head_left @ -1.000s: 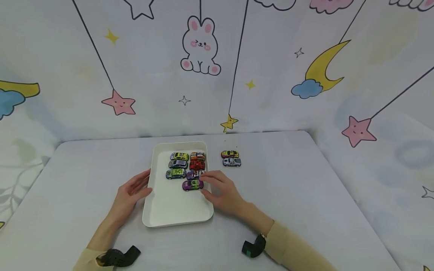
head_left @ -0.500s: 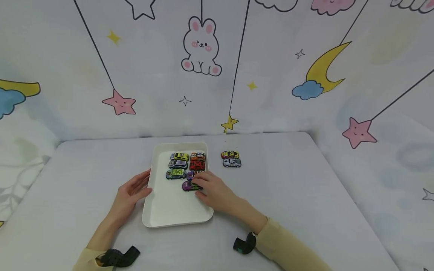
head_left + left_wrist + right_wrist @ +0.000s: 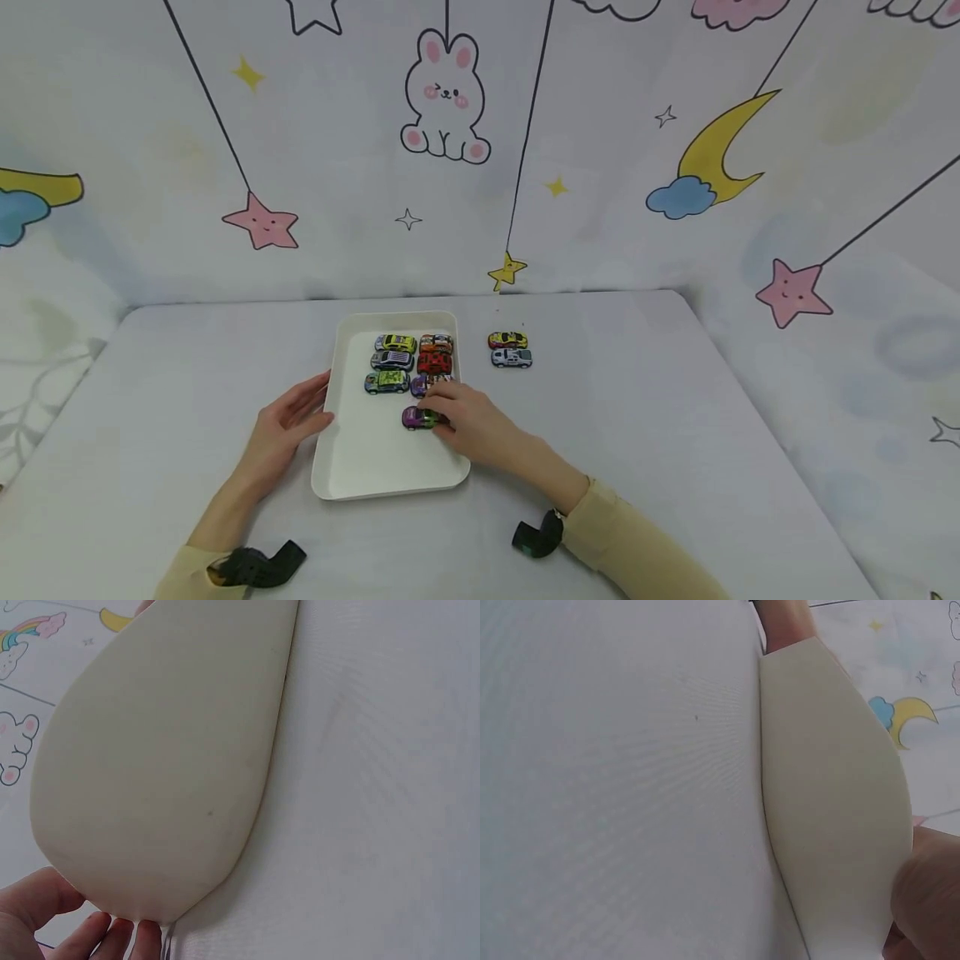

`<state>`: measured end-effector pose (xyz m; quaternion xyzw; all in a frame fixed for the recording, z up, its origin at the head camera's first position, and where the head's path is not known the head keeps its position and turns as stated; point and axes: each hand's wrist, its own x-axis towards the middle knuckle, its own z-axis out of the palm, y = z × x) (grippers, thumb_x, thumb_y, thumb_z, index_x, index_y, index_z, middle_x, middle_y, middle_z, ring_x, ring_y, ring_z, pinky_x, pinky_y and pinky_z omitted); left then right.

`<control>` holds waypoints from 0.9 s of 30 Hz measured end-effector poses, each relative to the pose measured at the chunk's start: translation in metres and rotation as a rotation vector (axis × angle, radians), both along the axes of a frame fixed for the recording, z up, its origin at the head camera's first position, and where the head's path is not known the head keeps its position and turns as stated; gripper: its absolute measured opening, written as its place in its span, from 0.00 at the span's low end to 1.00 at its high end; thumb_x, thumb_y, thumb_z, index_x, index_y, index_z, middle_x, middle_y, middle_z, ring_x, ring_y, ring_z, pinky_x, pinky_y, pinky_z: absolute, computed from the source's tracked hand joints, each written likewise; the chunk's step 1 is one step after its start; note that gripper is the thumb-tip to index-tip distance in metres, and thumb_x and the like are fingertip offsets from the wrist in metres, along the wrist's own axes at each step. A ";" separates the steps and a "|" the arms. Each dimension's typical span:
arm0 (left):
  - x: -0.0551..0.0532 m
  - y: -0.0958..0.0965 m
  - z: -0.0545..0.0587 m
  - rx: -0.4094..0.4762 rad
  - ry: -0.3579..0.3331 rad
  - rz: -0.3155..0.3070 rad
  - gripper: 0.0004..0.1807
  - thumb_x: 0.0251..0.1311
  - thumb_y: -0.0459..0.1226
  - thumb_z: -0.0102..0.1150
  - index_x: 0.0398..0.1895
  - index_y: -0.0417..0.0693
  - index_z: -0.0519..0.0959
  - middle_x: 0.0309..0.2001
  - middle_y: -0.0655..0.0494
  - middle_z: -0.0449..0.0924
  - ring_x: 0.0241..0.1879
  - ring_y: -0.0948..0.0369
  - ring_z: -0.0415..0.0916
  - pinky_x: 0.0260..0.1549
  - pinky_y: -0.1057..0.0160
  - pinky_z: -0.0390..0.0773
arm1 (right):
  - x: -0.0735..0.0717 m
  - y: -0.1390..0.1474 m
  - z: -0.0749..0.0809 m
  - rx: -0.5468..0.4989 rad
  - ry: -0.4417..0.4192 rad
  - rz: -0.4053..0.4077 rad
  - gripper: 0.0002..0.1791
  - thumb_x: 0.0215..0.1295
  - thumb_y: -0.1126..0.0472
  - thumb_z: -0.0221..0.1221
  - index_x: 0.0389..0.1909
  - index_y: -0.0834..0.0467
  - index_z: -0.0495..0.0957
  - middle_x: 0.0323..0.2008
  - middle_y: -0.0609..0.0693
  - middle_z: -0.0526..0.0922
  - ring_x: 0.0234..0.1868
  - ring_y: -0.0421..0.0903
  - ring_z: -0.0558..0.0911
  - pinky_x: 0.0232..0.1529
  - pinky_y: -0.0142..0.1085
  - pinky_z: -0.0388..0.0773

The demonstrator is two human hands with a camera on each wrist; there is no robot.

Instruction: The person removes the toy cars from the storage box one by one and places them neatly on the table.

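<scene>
In the head view, my right hand [image 3: 472, 423] reaches over the right rim of a white tray [image 3: 382, 467] and pinches a purple and green toy car [image 3: 414, 417]. Part of that car is hidden by the fingers. My left hand [image 3: 281, 427] rests against the tray's left side, thumb at the rim. Its fingertips [image 3: 145, 937] touch the wall in the left wrist view. Two columns of toy cars lie at the tray's far end, among them a yellow car [image 3: 395, 343], a red car [image 3: 434, 363] and a green car [image 3: 387, 382]. A purple car [image 3: 420, 386] is partly covered by my right hand.
On the white table [image 3: 637, 417], right of the tray, a yellow and red toy car [image 3: 507, 340] lies behind a silver toy car [image 3: 512, 358]. A patterned cloth wall [image 3: 600, 233] rises behind the table. Each wrist carries a black camera.
My right hand has moved left over the purple and green car and taken hold of it. That car has shifted slightly toward me, away from the purple one. The left hand stays at the tray.
</scene>
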<state>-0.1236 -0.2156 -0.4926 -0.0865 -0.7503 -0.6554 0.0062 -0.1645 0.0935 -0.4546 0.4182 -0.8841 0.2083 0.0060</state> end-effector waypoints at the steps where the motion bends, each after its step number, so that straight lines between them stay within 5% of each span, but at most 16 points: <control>1: 0.000 0.000 0.000 -0.003 0.001 0.000 0.32 0.67 0.30 0.60 0.73 0.33 0.62 0.73 0.38 0.63 0.65 0.75 0.68 0.60 0.80 0.69 | 0.000 0.000 0.000 0.004 -0.005 0.004 0.17 0.63 0.66 0.66 0.54 0.57 0.82 0.54 0.49 0.81 0.56 0.45 0.79 0.59 0.35 0.79; 18: 0.001 -0.001 0.000 -0.015 -0.003 0.000 0.32 0.68 0.31 0.59 0.73 0.34 0.62 0.73 0.40 0.64 0.65 0.75 0.68 0.60 0.81 0.69 | 0.000 0.001 -0.004 -0.056 0.010 0.031 0.17 0.64 0.65 0.66 0.54 0.55 0.82 0.53 0.48 0.82 0.55 0.44 0.79 0.59 0.34 0.79; 23: 0.000 -0.001 0.000 -0.009 0.000 0.000 0.32 0.68 0.30 0.59 0.73 0.34 0.62 0.73 0.41 0.64 0.65 0.75 0.68 0.60 0.80 0.69 | -0.002 0.004 -0.015 -0.279 0.072 0.059 0.18 0.62 0.66 0.67 0.54 0.58 0.82 0.53 0.51 0.81 0.56 0.46 0.80 0.60 0.32 0.78; 27: 0.000 -0.001 0.000 -0.004 -0.003 -0.001 0.32 0.68 0.30 0.59 0.73 0.34 0.62 0.73 0.42 0.64 0.65 0.75 0.68 0.59 0.81 0.70 | -0.006 0.007 -0.025 -0.469 0.203 0.077 0.21 0.60 0.67 0.68 0.55 0.61 0.80 0.53 0.55 0.80 0.55 0.47 0.80 0.58 0.32 0.80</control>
